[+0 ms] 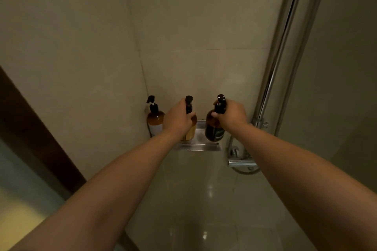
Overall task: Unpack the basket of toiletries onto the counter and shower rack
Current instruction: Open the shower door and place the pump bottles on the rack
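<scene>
Gripping two pump bottles at the shower rack (201,147).
Left grip (179,121) clamped on middle amber bottle (190,135), right grip (231,116) on dark bottle (214,130) at 3 o'clock; third amber bottle (155,121) at 9 o'clock, cornered; bare rack between held pair.

Single wide-angle view from the person's head, facing forward and slightly down into a tiled wall corner (142,63); both bare forearms enter at the lower edge and converge toward mid-frame. The left hand (177,120) and right hand (232,116) lie at arm's length from the lens, gripping the amber bottle (190,134) and dark bottle (214,130) at the shower rack (201,146), just below centre in dim light. The shower rail (281,47) slants across the right side, a dark door frame (30,128) across the left
</scene>
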### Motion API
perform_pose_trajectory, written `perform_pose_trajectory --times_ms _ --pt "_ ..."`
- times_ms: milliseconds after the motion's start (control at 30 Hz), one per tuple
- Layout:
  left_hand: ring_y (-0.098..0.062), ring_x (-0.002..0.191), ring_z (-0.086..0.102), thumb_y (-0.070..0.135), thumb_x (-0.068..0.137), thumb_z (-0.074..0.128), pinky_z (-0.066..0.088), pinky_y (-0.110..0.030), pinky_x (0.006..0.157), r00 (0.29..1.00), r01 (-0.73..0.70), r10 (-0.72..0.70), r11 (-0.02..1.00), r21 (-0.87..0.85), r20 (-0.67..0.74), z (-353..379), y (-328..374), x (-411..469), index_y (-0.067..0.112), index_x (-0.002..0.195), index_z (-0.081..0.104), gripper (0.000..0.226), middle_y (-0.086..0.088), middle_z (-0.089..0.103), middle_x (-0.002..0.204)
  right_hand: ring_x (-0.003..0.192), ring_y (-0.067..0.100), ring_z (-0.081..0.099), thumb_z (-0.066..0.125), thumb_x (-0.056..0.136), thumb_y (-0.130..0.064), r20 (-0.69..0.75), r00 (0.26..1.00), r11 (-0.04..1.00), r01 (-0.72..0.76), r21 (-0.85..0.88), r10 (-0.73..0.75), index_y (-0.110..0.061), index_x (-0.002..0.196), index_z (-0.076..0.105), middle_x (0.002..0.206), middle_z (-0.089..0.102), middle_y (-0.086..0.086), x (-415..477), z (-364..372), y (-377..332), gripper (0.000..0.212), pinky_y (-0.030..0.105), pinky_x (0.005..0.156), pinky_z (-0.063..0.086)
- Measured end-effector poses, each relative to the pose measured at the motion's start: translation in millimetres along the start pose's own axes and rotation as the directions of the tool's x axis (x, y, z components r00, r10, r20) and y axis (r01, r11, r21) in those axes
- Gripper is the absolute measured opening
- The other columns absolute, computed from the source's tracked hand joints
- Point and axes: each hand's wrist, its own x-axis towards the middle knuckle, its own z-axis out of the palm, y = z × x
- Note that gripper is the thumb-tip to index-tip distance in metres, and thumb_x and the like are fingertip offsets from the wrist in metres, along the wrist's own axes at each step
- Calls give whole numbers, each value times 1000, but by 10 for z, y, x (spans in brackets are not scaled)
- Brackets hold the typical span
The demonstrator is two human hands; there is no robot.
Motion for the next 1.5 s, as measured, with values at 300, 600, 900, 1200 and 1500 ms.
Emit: perform_pose_trajectory --times_ms 300,600,900,1200,1500 --pt "-28 107 62 29 95 63 54 -44 85 999 40 -40 999 -2 14 351 -102 93 17 126 52 36 -7 65 118 107 25 64 81 82 -22 61 998 998 26 -51 -23 -15 119 67 114 70 7 181 234 157 40 36 91 50" --pt "-26 110 61 28 95 62 49 -37 80 999 32 -33 999 18 36 400 -211 264 19 129 50 37 -5 64 120 98 26 66 82 80 -25 45 998 993 44 -111 -39 -15 111 68 106 71 9 360 352 134 35 34 82 52" --pt "-28 107 62 33 96 58 52 -41 82 998 26 -32 995 93 58 347 -183 314 19 127 50 36 -5 64 119 97 29 65 81 81 -29 56 998 983 39 -177 -29 -14 109 66 105 70 11 384 441 126 34 33 75 49" --pt "-29 114 60 35 100 52 52 -46 87 996 46 -56 990 136 69 303 -200 225 14 135 44 42 -8 59 129 99 30 65 75 85 -32 8 999 959 46 -280 -45 -13 116 62 110 69 11 318 596 102 39 30 70 42" --pt "-29 115 59 34 99 55 51 -42 87 998 46 -50 996 79 48 335 -222 215 15 134 47 41 -9 60 128 101 30 64 73 88 -35 2 998 945 58 -321 -60 -15 125 58 112 66 13 305 617 132 45 37 76 50"
